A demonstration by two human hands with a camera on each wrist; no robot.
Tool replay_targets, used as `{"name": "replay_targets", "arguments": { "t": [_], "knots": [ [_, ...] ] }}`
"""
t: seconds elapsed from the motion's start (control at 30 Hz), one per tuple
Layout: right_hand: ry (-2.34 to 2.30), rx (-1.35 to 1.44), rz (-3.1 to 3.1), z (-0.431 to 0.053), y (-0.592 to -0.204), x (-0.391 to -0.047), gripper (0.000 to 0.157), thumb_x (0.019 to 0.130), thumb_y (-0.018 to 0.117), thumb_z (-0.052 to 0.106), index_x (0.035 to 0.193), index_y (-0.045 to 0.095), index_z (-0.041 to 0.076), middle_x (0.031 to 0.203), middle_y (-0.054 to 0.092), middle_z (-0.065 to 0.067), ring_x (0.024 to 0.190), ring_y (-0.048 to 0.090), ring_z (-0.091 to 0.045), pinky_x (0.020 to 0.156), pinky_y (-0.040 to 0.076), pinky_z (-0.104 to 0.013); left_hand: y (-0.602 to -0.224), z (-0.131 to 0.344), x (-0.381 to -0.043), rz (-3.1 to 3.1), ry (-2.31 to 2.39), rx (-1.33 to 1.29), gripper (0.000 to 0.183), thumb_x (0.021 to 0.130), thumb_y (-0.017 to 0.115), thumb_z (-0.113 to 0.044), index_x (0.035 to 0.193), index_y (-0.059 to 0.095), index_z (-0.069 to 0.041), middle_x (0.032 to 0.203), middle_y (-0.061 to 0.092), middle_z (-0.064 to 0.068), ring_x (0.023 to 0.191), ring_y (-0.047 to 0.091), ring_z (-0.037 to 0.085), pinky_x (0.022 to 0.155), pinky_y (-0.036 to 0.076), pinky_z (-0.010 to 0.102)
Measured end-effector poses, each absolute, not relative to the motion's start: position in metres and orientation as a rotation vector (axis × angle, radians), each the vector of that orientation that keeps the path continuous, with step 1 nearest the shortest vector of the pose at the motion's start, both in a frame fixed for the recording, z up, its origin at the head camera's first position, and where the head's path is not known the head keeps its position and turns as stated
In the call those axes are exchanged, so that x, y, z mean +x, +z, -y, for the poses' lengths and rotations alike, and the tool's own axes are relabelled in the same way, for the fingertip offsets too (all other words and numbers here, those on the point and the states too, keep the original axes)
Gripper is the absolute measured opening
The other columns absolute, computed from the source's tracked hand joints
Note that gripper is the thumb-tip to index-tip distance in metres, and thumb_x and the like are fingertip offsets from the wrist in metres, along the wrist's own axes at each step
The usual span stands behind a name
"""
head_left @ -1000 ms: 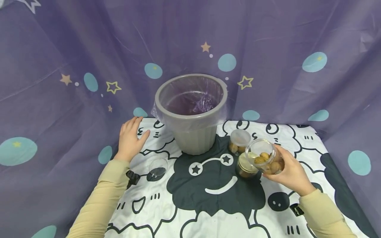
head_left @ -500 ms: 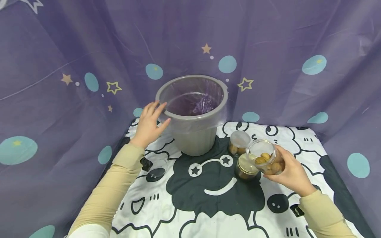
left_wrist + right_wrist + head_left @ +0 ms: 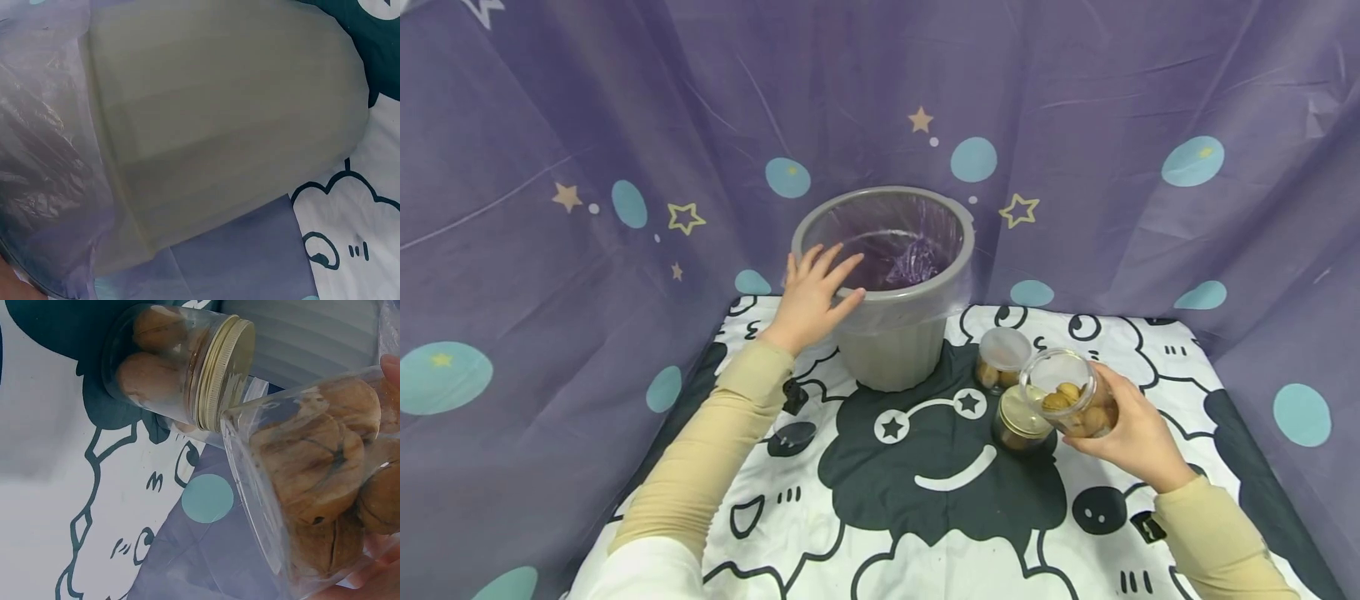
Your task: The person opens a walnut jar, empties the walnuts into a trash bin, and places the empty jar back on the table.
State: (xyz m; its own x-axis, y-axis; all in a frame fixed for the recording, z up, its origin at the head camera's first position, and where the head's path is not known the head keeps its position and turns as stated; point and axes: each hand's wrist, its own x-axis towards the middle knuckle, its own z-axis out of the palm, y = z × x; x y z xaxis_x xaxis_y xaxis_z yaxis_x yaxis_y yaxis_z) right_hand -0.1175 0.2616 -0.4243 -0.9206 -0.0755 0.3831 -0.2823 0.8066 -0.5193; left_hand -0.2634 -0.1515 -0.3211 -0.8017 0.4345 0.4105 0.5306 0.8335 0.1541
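Note:
My left hand (image 3: 815, 302) is at the near left rim of a grey trash can (image 3: 891, 350), fingers spread over the rim and its clear plastic liner. In the left wrist view only a bit of the hand (image 3: 17, 284) shows, right at the liner-covered rim. My right hand (image 3: 1138, 433) grips a clear plastic jar (image 3: 1067, 396) round its side. Several walnuts (image 3: 309, 462) lie inside. The jar is tilted, its uncovered mouth toward the left, close beside a gold-lidded jar (image 3: 1022, 421).
The gold-lidded jar also holds walnuts (image 3: 147, 378). Behind it stands another clear jar (image 3: 1003, 358) with a whitish lid. A cartoon-print cloth (image 3: 955, 550) covers the table, and a purple curtain (image 3: 865, 83) hangs close behind the trash can.
My left hand has moved right from the cloth's left side to the trash can's rim. The right hand and its jar have stayed almost still.

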Motion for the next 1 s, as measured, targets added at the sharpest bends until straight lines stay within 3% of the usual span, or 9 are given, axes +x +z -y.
{"name": "replay_targets", "arguments": {
  "t": [0.17,0.73,1.0],
  "knots": [
    [0.819,0.295,2.626,-0.262,-0.418,-0.122,0.107,0.044,0.092,0.017,0.138,0.040,0.008,0.111,0.057,-0.017,0.090,0.054,-0.027,0.073,0.043,-0.043,-0.321,0.153,-0.263,2.658,-0.350,-0.734,0.056,0.093,0.044,-0.051,0.141,0.039,-0.024,0.149,0.033,0.011,0.138,0.023,0.040,0.108,0.007,0.068],
    [0.754,0.402,2.531,-0.262,-0.350,-0.151,0.108,0.045,0.090,0.010,0.139,0.038,0.009,0.115,0.054,-0.022,0.096,0.051,-0.034,0.074,0.041,-0.052,-0.319,0.156,-0.262,2.717,-0.275,-0.768,0.053,0.094,0.044,-0.050,0.141,0.041,-0.025,0.150,0.034,0.005,0.140,0.024,0.035,0.109,0.007,0.068],
    [0.774,0.370,2.485,-0.255,-0.308,-0.172,0.109,0.045,0.090,0.012,0.141,0.038,0.020,0.116,0.054,-0.020,0.097,0.050,-0.032,0.079,0.039,-0.050,-0.320,0.156,-0.260,2.707,-0.272,-0.779,0.053,0.094,0.043,-0.050,0.142,0.039,-0.026,0.149,0.036,0.006,0.138,0.028,0.035,0.109,0.005,0.068]
  ]
}}
